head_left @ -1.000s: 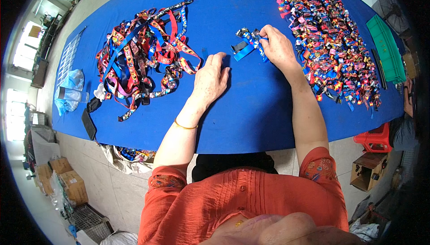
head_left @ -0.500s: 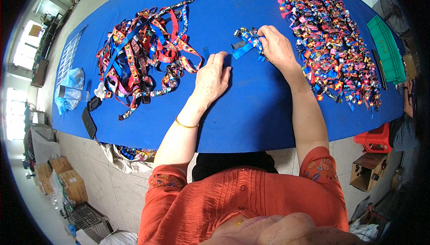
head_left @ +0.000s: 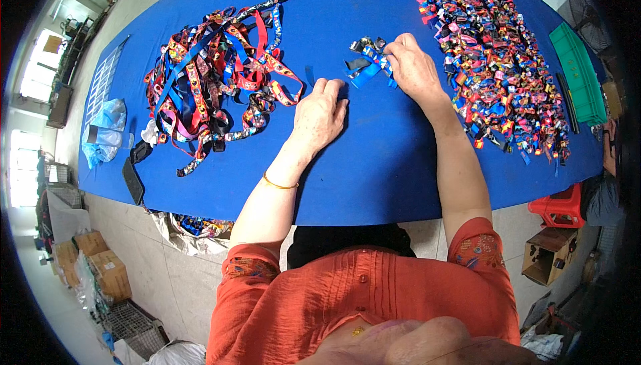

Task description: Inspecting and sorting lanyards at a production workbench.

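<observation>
My left hand (head_left: 319, 116) rests palm down on the blue table, its fingers bent and drawn together. Whatever may lie under the fingertips is hidden. A short dark blue strip (head_left: 309, 74) shows just beyond them. To the right, my right hand (head_left: 415, 68) has its thumb and fingers closed at the edge of a small heap of ribbon pieces (head_left: 366, 64), in blue, black and mixed prints. What exactly the fingers pinch cannot be seen. Left of my left hand lies a tangled pile of printed lanyard straps (head_left: 200, 78), red, blue and black.
Dense rows of small colourful ribbon pieces (head_left: 494, 64) cover the table's right side. Beyond them is a green crate (head_left: 577, 74). At the left edge lie a blue plastic bag (head_left: 107, 131) and a dark phone-like slab (head_left: 133, 181). A red stool (head_left: 557, 208) stands at the right.
My right hand has shifted slightly up at the small heap, and the ribbon pieces there lie a little differently. My left hand has barely moved.
</observation>
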The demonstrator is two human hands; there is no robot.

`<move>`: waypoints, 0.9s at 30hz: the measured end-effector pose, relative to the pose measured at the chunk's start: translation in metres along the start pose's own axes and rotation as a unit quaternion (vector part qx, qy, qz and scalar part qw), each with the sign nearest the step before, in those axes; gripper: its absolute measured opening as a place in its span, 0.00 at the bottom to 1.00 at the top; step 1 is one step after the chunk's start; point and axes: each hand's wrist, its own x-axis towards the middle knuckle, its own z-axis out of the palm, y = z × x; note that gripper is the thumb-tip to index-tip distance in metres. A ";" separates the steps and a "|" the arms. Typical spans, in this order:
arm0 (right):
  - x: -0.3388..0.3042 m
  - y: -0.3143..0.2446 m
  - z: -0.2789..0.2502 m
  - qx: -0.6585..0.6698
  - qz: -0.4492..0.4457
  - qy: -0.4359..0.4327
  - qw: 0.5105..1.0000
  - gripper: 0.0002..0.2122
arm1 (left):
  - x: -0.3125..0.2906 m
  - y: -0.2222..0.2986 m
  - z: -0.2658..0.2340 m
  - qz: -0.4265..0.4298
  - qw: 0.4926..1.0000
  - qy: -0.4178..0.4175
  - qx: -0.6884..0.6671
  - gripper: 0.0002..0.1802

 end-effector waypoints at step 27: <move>0.026 -0.010 -0.003 -0.053 -0.077 -0.026 0.995 0.05 | 0.000 0.000 0.001 0.001 1.000 -0.016 0.007 0.19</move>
